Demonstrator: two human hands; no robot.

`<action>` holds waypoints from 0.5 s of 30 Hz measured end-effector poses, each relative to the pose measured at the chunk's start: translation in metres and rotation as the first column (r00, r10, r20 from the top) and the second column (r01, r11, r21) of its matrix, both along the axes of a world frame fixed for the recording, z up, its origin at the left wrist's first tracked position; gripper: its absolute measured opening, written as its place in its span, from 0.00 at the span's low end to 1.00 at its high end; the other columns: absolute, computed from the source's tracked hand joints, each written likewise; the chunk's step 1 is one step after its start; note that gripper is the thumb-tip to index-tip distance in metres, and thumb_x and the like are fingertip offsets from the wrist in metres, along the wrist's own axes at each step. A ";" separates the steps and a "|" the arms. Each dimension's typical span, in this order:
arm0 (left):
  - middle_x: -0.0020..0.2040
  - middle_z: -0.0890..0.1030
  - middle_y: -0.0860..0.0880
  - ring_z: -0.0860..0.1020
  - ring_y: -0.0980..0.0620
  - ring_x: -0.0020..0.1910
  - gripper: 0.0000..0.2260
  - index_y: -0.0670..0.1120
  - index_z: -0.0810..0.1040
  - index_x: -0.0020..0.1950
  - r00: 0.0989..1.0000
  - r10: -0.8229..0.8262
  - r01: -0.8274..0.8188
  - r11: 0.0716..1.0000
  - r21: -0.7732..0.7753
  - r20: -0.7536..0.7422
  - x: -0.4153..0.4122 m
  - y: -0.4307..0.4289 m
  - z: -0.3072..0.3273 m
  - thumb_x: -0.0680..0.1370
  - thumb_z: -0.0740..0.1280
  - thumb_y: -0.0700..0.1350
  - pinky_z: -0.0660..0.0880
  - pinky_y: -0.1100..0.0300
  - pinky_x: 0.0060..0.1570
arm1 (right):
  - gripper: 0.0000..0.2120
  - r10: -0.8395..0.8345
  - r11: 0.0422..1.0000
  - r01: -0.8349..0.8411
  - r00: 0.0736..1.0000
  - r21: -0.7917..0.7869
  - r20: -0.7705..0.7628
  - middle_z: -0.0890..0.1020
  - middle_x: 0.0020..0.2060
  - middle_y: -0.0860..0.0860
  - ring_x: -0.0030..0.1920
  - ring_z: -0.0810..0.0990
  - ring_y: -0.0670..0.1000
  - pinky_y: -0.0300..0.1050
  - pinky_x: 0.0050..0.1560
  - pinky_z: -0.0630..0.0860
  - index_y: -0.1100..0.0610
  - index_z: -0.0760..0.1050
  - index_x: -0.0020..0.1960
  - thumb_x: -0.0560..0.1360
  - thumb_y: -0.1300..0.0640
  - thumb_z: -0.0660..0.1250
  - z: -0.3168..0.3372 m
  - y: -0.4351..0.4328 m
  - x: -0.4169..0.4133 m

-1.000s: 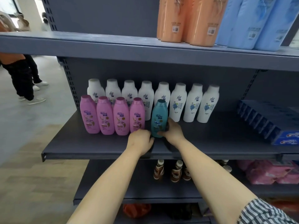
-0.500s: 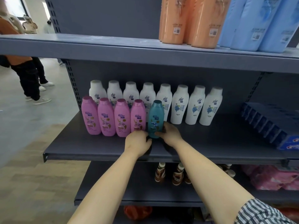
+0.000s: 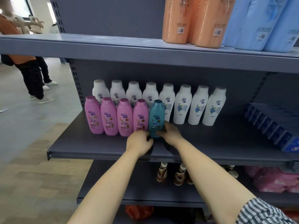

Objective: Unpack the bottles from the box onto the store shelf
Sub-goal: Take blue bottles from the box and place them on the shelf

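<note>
Hands first: right hand (image 3: 169, 134) wraps fingers & thumb round the lower right side of the teal bottle (image 3: 156, 116). Left hand (image 3: 139, 142) sits knuckles-up against its lower left by the base, fingers curled under, so can't tell if it grips or just nudges. Bottle stands upright on the middle shelf (image 3: 97, 150), front row, touching the last of four pink bottles (image 3: 124, 117) on its left, w/ bare shelf on its right. Prob. stiff plastic, full so fairly weighty, smooth & a bit slippery; tall w/ a narrow foot, so tippy. Best held low round the body, as now, not by the cap. Just behind: row of white bottles (image 3: 182, 105), near enough to knock if it's pushed back. Further out: blue boxes (image 3: 271, 126) at right, well apart; orange bottles (image 3: 191, 21) & light-blue bottles (image 3: 258, 21) on the shelf above; brown bottles (image 3: 161, 173) below. Box not in view. People (image 3: 32, 75) stand off left, not in the way.
</note>
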State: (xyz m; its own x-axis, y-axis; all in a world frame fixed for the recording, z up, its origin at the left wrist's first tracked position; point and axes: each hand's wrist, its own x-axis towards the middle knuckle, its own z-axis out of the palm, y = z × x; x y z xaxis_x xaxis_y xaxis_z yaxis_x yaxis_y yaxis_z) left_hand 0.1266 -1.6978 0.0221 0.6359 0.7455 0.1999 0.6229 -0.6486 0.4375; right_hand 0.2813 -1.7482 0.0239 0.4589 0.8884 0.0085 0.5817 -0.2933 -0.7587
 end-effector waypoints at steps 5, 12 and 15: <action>0.50 0.83 0.48 0.80 0.45 0.51 0.11 0.49 0.81 0.54 1.000 -0.010 0.010 1.000 -0.018 0.008 -0.001 -0.002 0.000 0.75 0.64 0.51 0.78 0.54 0.46 | 0.21 0.010 1.000 -0.010 1.000 -0.005 -0.016 0.79 0.62 0.53 0.61 0.78 0.54 0.51 0.63 0.74 0.56 0.71 0.67 0.75 0.58 0.69 0.000 0.001 0.000; 0.51 0.83 0.47 0.79 0.44 0.51 0.12 0.49 0.80 0.57 1.000 -0.019 0.019 1.000 -0.016 0.000 -0.002 -0.004 -0.001 0.75 0.65 0.51 0.75 0.57 0.43 | 0.23 0.007 1.000 -0.007 1.000 -0.015 -0.025 0.78 0.63 0.52 0.63 0.76 0.53 0.45 0.61 0.73 0.56 0.69 0.67 0.74 0.56 0.71 -0.002 -0.004 -0.003; 0.54 0.83 0.48 0.79 0.45 0.53 0.15 0.51 0.79 0.60 1.000 -0.027 0.027 0.999 -0.023 0.011 -0.005 -0.005 0.000 0.75 0.65 0.51 0.76 0.56 0.46 | 0.25 -0.057 0.998 0.058 0.998 0.032 -0.012 0.78 0.59 0.52 0.60 0.77 0.52 0.42 0.52 0.72 0.59 0.69 0.64 0.71 0.54 0.74 -0.003 -0.014 -0.008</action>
State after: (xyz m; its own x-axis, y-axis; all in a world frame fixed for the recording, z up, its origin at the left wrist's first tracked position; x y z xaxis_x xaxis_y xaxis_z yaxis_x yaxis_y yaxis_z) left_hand 0.1216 -1.7025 0.0219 0.6537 0.7326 0.1896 0.6005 -0.6547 0.4592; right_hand 0.2731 -1.7625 0.0205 0.5096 0.8599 0.0312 0.5559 -0.3013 -0.7747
